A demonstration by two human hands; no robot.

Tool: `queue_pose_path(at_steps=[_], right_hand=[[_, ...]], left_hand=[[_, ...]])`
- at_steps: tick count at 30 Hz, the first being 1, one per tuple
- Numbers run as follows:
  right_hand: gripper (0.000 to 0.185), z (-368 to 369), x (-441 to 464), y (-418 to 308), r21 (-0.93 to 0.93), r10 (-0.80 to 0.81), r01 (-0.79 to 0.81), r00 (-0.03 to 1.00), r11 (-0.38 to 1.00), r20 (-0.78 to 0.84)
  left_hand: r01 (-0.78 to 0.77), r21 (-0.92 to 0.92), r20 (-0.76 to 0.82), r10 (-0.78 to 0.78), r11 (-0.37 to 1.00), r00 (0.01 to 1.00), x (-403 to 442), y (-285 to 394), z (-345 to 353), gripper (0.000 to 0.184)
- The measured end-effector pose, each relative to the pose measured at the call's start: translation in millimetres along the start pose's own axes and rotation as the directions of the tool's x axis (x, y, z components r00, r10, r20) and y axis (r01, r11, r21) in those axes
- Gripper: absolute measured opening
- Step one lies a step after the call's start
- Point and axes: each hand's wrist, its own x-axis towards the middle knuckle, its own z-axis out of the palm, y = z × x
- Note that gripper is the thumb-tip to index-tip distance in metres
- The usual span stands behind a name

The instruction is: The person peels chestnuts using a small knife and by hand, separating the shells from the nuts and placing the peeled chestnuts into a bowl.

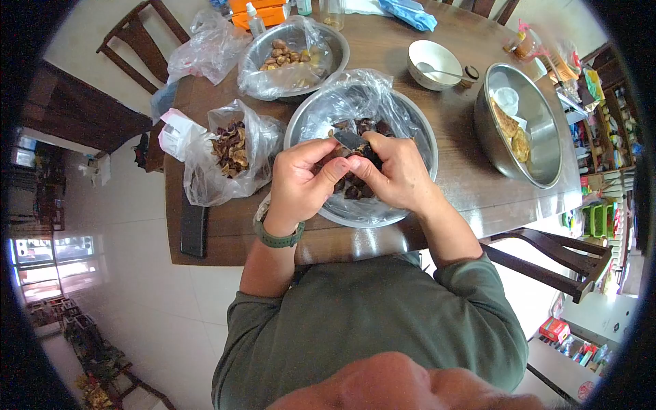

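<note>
My left hand (305, 174) and my right hand (400, 171) meet over a metal basin (429, 140) lined with clear plastic. Both are closed, thumbs nearly touching, pinching a small dark piece (350, 140) with a flat greyish face; its exact kind is unclear, and my fingers cover part of it. Glossy dark brown chestnuts (384, 128) and dark shell pieces lie in the basin below, partly hidden by my hands. To the left, a clear plastic bag (263, 160) stands open, holding brown peelings (231, 149).
Behind is another metal basin (339, 51) with plastic and lighter brown chestnuts (280, 55). A white bowl (430, 55) with a spoon stands back right, near a large tilted steel bowl (547, 137). A dark phone (194, 225) lies at the left edge. A chair (547, 253) stands right.
</note>
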Motion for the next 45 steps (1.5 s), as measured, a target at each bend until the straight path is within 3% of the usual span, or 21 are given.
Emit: queue_pose_path(at_steps=[10,13,19,22,25,28,31,34,36,40,43,45], right_hand=[[0.043,3,2,4,-0.106,-0.029,0.023,0.998,0.994,-0.049],[0.039,-2,2,0,-0.101,-0.054,0.054,0.999,0.993,0.006],[0.031,-12,3,2,0.101,-0.121,0.111,0.988,0.989,0.100],[0.030,-9,2,2,0.180,-0.115,0.101,0.991,0.978,0.068],[0.031,-11,0,10,0.114,-0.085,0.072,0.990,0.991,0.112],[0.032,-12,-1,11,0.192,-0.078,0.066,0.995,0.979,0.056],[0.033,-3,-2,20,0.415,-0.054,0.064,0.998,0.907,-0.035],[0.033,-11,-4,16,0.591,0.082,-0.106,0.994,0.800,0.067],[0.031,-12,-4,15,0.670,0.132,-0.193,0.981,0.717,0.142],[0.027,-11,-3,15,0.676,0.182,-0.298,0.954,0.674,0.239],[0.021,-11,-1,15,0.660,0.196,-0.314,0.949,0.682,0.248],[0.019,-9,-1,17,0.630,0.219,-0.318,0.948,0.708,0.232]], left_hand=[[0.094,-0.131,-0.058,-0.102,0.987,0.993,-2,-2,4,0.024],[0.109,-0.146,0.034,-0.105,0.983,0.994,-3,-6,-4,0.025],[0.191,-0.421,0.230,-0.100,0.887,0.968,0,-5,-11,0.029],[-0.013,-0.258,0.174,0.060,0.966,0.983,7,-10,-2,0.028],[0.097,-0.238,0.245,-0.038,0.966,0.969,7,-13,-10,0.029],[-0.045,-0.241,0.235,0.103,0.969,0.966,9,-27,-10,0.029],[-0.078,-0.195,0.164,0.111,0.978,0.980,10,-22,-5,0.029],[-0.275,-0.094,0.132,0.286,0.957,0.949,15,-24,-2,0.031],[-0.285,-0.092,0.106,0.294,0.954,0.950,15,-25,0,0.032],[-0.318,-0.029,0.040,0.319,0.948,0.947,16,-30,4,0.031],[-0.382,0.215,0.063,0.377,0.899,0.924,16,-27,5,0.032],[-0.400,0.245,0.041,0.402,0.883,0.915,17,-26,8,0.032]])
